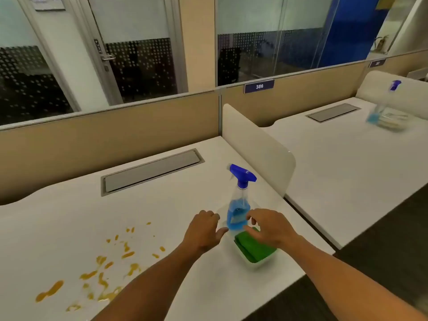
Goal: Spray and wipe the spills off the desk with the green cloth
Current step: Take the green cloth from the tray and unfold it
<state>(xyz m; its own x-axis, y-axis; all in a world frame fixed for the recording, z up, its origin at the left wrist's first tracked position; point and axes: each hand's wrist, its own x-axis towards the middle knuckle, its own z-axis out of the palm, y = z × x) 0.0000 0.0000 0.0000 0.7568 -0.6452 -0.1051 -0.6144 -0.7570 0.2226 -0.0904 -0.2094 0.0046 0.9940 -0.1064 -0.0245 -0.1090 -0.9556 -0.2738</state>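
A clear spray bottle (239, 205) with blue liquid and a blue trigger head stands upright in a clear tray (266, 260) on the white desk (162, 216). A folded green cloth (252, 247) lies in the same tray, in front of the bottle. My left hand (203, 230) hovers just left of the bottle, fingers apart, holding nothing. My right hand (268, 228) is over the back of the cloth, right of the bottle, fingers curled and apart, gripping nothing. Orange-yellow spills (102, 272) are scattered across the desk's front left.
A grey cable hatch (150, 172) is set into the desk behind the spills. A cream divider panel (257, 147) stands right of the bottle. The neighbouring desk holds another spray bottle in a tray (384, 112). Tan partition walls close the back.
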